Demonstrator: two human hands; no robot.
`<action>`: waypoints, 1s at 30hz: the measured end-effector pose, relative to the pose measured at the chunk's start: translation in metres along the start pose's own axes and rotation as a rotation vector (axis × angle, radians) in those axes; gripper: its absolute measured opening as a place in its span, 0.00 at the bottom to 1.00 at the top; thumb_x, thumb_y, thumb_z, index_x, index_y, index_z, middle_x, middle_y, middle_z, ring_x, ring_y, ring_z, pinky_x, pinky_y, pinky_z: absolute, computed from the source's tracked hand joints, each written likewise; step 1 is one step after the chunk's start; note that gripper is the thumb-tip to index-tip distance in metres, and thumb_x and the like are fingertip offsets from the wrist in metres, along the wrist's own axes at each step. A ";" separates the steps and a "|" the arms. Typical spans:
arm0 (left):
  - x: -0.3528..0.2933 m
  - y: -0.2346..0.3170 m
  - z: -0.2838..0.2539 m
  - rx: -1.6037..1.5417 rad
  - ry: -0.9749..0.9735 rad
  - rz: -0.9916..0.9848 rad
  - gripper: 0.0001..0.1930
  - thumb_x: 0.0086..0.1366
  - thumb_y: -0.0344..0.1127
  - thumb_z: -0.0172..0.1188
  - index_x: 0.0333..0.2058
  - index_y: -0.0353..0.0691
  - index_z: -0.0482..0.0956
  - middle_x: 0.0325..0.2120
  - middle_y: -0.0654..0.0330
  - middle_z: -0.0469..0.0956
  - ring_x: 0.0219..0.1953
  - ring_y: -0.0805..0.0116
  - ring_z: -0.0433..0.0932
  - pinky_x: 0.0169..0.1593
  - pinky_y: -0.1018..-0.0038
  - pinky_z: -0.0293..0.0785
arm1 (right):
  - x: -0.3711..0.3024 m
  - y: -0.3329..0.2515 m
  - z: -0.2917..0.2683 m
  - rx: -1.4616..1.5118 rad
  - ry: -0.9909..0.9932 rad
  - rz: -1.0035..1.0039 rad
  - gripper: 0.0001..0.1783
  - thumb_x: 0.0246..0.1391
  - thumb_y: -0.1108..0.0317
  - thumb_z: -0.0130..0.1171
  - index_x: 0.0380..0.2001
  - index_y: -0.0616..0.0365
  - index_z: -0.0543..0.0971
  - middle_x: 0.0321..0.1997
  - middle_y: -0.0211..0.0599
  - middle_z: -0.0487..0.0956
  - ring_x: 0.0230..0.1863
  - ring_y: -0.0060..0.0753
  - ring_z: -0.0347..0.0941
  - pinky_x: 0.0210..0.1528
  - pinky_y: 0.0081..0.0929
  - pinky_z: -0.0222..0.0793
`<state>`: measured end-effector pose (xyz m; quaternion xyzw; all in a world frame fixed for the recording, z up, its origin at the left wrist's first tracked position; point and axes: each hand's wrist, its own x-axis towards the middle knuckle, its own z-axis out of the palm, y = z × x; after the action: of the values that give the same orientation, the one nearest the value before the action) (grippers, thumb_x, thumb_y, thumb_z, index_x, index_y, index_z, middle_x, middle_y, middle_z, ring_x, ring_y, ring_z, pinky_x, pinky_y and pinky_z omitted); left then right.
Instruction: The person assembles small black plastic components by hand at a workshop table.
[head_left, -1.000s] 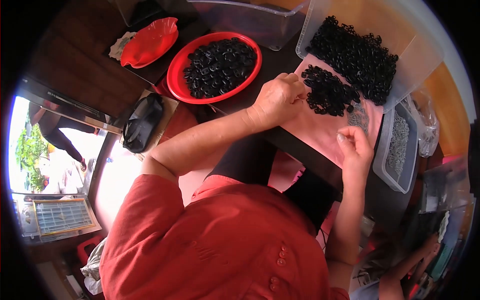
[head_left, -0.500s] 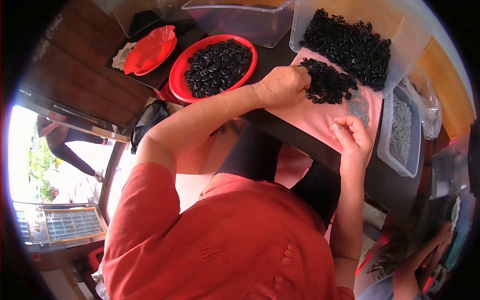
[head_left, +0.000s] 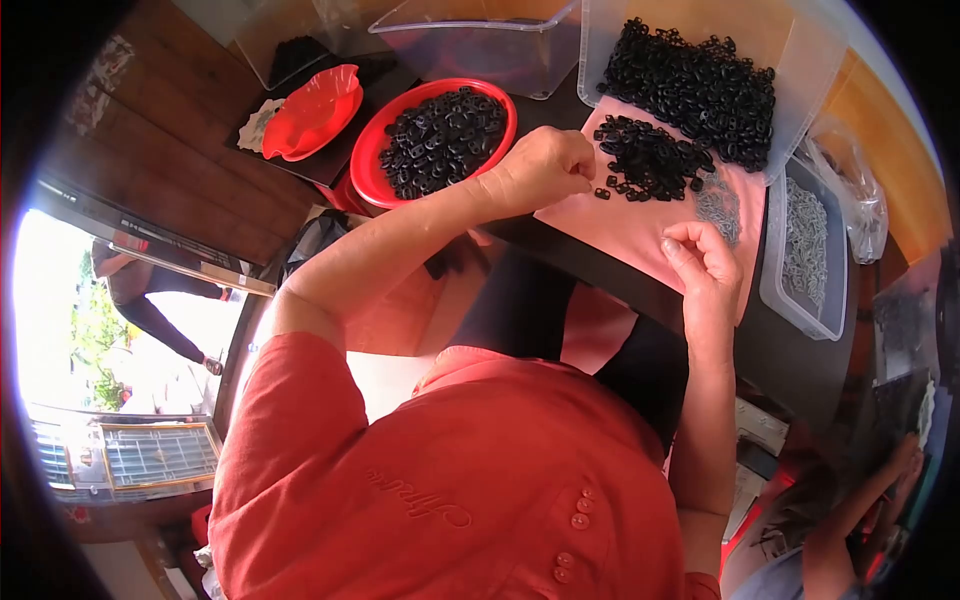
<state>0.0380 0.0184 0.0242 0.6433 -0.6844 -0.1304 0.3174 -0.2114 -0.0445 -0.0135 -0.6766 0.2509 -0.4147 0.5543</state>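
Note:
My left hand (head_left: 550, 168) hovers at the left edge of a loose pile of small black plastic pieces (head_left: 655, 158) with holes in them. Its fingers are curled closed, and whatever they may hold is hidden. My right hand (head_left: 708, 262) is at the cloth's right side, thumb and forefinger pressed together; anything in that pinch is too small to make out. Both rest over a pink cloth (head_left: 625, 235). Just beyond the right hand lies a small heap of thin silvery metal pieces (head_left: 717, 208).
A red bowl (head_left: 362, 170) of black pieces stands left. Behind the pile, a clear bin (head_left: 800, 90) holds many more. At right sits a clear tray (head_left: 832, 325) of metal pieces beside a plastic bag (head_left: 865, 215). A red scalloped dish (head_left: 315, 110) lies far left. Another person's arm (head_left: 850, 510) shows lower right.
My left hand has drawn back leftward from the black pile, its fingers still curled. The right hand keeps its pinch in nearly the same spot. The whole view has shifted slightly.

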 end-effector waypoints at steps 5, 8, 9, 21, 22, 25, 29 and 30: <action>0.001 -0.001 0.011 0.231 0.049 0.342 0.06 0.51 0.30 0.66 0.27 0.37 0.78 0.27 0.58 0.75 0.32 0.59 0.77 0.32 0.67 0.74 | 0.000 0.001 0.001 -0.001 0.008 0.031 0.03 0.54 0.80 0.59 0.32 0.62 0.78 0.30 0.23 0.75 0.32 0.13 0.68 0.37 0.14 0.65; 0.007 -0.001 0.017 0.411 -0.007 0.348 0.06 0.51 0.33 0.63 0.27 0.38 0.79 0.29 0.56 0.76 0.36 0.55 0.78 0.37 0.64 0.76 | 0.000 0.001 0.001 0.002 0.011 0.024 0.03 0.54 0.80 0.59 0.32 0.62 0.78 0.30 0.22 0.75 0.32 0.13 0.68 0.37 0.14 0.65; 0.009 0.000 0.019 0.519 -0.045 0.319 0.07 0.51 0.34 0.61 0.28 0.37 0.81 0.31 0.55 0.78 0.38 0.55 0.79 0.41 0.63 0.77 | 0.001 0.002 0.001 0.013 0.008 0.024 0.03 0.54 0.80 0.59 0.32 0.62 0.78 0.30 0.22 0.75 0.32 0.13 0.68 0.37 0.14 0.65; -0.005 0.024 0.012 -0.389 0.011 -0.223 0.04 0.56 0.28 0.63 0.28 0.34 0.80 0.19 0.62 0.77 0.21 0.73 0.75 0.24 0.76 0.70 | 0.003 -0.002 0.006 0.076 0.041 0.019 0.02 0.55 0.79 0.60 0.33 0.63 0.79 0.30 0.23 0.75 0.31 0.12 0.68 0.35 0.13 0.64; -0.010 0.033 0.009 -0.609 -0.020 -0.369 0.04 0.59 0.29 0.64 0.29 0.34 0.81 0.19 0.66 0.75 0.20 0.79 0.73 0.22 0.80 0.68 | 0.005 -0.006 0.011 0.139 0.063 0.061 0.02 0.55 0.78 0.60 0.33 0.63 0.79 0.29 0.23 0.75 0.30 0.12 0.68 0.33 0.12 0.64; -0.020 0.042 0.021 -0.818 0.050 -0.398 0.05 0.60 0.28 0.63 0.30 0.32 0.80 0.19 0.64 0.75 0.19 0.78 0.73 0.20 0.81 0.67 | 0.010 -0.020 0.027 0.166 0.081 0.032 0.03 0.56 0.79 0.59 0.34 0.63 0.79 0.29 0.23 0.75 0.29 0.11 0.67 0.31 0.12 0.63; -0.028 0.055 0.032 -1.013 0.081 -0.407 0.05 0.61 0.27 0.62 0.32 0.30 0.79 0.22 0.61 0.76 0.22 0.77 0.74 0.21 0.81 0.67 | 0.014 -0.011 0.041 0.097 0.067 -0.061 0.01 0.56 0.80 0.59 0.32 0.64 0.78 0.29 0.23 0.75 0.30 0.13 0.67 0.34 0.12 0.64; -0.029 0.054 0.035 -1.009 0.077 -0.402 0.04 0.61 0.26 0.61 0.32 0.30 0.79 0.23 0.61 0.76 0.23 0.76 0.75 0.21 0.81 0.68 | 0.013 -0.013 0.041 0.074 0.066 -0.051 0.01 0.56 0.79 0.59 0.32 0.64 0.78 0.29 0.23 0.75 0.30 0.13 0.67 0.35 0.13 0.64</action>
<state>-0.0271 0.0454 0.0218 0.5337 -0.3882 -0.4771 0.5804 -0.1719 -0.0296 0.0010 -0.6477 0.2361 -0.4597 0.5598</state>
